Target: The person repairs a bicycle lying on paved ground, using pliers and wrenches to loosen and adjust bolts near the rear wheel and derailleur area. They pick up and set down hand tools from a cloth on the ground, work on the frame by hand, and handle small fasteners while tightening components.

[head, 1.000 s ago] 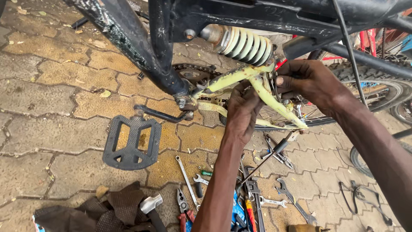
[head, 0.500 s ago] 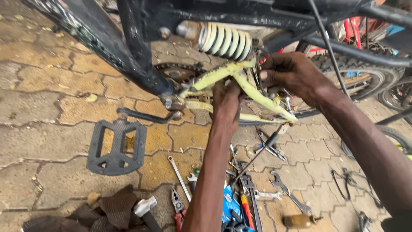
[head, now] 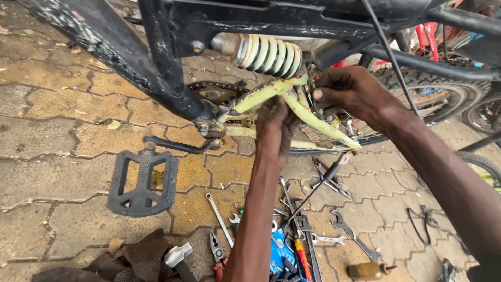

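Left hand [head: 275,129] clamped on pale yellow metal swingarm [head: 302,112], frame centre; right hand [head: 348,93] gripping beside white coil spring [head: 271,55]. Risk, I'd judge: fingers pinched near spring, black frame [head: 130,52] tipping.

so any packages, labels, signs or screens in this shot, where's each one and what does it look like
blue packet: flat on the paving among the wrenches, just right of the left forearm, partly hidden by tools; bright blue with pale markings.
small bottle: lying on its side at the bottom right; brown, dark nozzle, no label visible.
No signs or screens in view.
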A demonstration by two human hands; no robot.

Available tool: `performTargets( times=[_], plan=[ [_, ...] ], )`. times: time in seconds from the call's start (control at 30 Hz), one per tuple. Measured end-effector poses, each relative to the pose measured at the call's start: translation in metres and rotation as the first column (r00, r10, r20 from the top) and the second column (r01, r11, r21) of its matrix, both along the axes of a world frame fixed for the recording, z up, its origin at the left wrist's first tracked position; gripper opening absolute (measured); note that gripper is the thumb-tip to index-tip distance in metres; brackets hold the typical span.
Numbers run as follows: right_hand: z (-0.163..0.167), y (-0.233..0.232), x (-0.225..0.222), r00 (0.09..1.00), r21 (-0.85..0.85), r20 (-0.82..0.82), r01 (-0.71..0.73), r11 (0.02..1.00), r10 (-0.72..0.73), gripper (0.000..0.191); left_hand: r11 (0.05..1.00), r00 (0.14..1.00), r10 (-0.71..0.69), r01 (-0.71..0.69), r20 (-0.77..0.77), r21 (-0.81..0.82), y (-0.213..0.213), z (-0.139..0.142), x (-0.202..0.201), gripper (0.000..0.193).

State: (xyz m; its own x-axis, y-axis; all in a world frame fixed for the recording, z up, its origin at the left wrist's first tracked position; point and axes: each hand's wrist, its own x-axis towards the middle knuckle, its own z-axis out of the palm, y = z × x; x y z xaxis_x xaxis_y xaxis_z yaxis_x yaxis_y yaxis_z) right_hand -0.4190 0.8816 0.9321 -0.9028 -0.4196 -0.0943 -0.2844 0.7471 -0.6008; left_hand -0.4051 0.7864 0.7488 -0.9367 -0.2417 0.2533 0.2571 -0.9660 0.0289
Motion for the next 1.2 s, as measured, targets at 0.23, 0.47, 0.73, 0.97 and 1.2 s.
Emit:
performTargets(
  times=[0.23,0.47,0.73,0.97,1.2],
  plan=[
    [0.002,-0.001,0.003,0.999,-0.034,0.034,-0.015,0.999,0.016,0.013,0.991,0.99,-0.033,0.05,0.134,-0.123,-0.007,0.009,0.01,0.039],
    [0.001,0.0,0.0,0.999,-0.023,0.036,-0.013,1.0,0.014,0.015,0.991,0.994,0.034,-0.021,0.1,-0.132,0.001,0.001,0.005,0.05],
    [0.002,0.002,0.006,0.999,0.073,-0.032,-0.003,0.997,0.006,0.021,0.975,0.981,0.08,-0.04,0.177,-0.22,0.004,0.002,-0.005,0.053],
    [0.001,0.001,0.005,0.992,0.052,-0.07,-0.098,0.994,0.101,0.024,0.998,0.998,0.017,-0.014,0.053,-0.058,0.002,-0.001,-0.004,0.057],
    [0.0,0.001,0.008,0.996,0.118,-0.08,-0.031,0.993,0.041,0.023,0.997,0.997,-0.013,0.019,0.07,-0.08,0.003,-0.002,0.002,0.048]
  ],
)
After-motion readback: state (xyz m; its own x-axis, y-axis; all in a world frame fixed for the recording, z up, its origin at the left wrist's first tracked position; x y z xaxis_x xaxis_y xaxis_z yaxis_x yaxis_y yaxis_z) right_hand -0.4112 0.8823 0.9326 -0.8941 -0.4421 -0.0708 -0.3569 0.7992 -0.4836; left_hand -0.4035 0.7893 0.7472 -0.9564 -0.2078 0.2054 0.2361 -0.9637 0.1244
